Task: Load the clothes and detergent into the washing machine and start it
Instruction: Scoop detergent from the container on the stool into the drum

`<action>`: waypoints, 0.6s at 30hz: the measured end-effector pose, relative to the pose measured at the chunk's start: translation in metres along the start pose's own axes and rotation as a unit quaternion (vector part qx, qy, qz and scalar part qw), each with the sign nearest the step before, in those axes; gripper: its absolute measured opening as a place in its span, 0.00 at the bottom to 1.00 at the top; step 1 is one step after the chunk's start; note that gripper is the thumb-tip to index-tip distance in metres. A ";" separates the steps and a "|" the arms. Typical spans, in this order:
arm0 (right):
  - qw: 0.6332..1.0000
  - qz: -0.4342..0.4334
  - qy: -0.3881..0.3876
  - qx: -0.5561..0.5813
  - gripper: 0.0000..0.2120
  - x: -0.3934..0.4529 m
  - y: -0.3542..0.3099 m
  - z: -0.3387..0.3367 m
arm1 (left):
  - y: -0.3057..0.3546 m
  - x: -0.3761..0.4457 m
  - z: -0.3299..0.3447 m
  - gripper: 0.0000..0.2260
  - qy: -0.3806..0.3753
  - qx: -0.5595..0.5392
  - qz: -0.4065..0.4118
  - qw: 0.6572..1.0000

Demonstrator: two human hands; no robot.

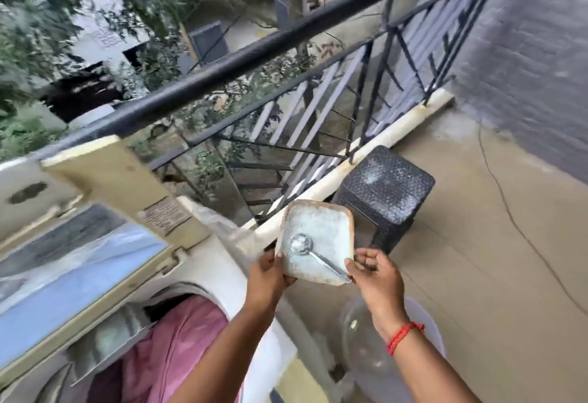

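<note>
My left hand grips the left edge of a squarish detergent container full of white powder. My right hand pinches the handle of a metal spoon whose bowl, heaped with powder, sits inside the container. Both are held above the right rim of the top-loading washing machine. Its lid stands raised at the left. Pink clothes fill the open drum below my left forearm.
A black wicker-pattern stool stands on the balcony floor just beyond the container. A black metal railing runs diagonally behind. A clear round lid or tub lies on the floor under my right forearm. A grey wall rises at the right.
</note>
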State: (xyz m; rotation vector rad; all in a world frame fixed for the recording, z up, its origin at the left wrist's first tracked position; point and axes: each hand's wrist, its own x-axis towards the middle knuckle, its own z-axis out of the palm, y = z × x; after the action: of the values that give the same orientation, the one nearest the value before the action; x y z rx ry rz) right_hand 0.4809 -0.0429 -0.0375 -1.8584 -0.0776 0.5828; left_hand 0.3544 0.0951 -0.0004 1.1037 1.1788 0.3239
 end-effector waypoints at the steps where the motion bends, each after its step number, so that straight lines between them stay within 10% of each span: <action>1: 0.998 0.041 0.006 0.036 0.08 0.013 0.007 -0.007 | 0.000 0.012 0.017 0.11 -0.012 0.013 -0.003 1.000; 15: 0.975 0.153 0.094 0.130 0.05 0.218 0.116 -0.043 | -0.057 0.233 0.194 0.06 -0.084 0.228 -0.026 0.970; 18: 0.978 0.146 0.108 0.106 0.03 0.273 0.145 -0.036 | -0.113 0.317 0.214 0.18 -0.051 0.324 0.017 0.945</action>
State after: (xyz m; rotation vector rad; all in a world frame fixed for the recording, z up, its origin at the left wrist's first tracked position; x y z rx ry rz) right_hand 0.7021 -0.0374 -0.2558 -1.7237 0.3936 0.5607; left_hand 0.6306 0.1566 -0.2817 1.6892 1.2039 -0.1134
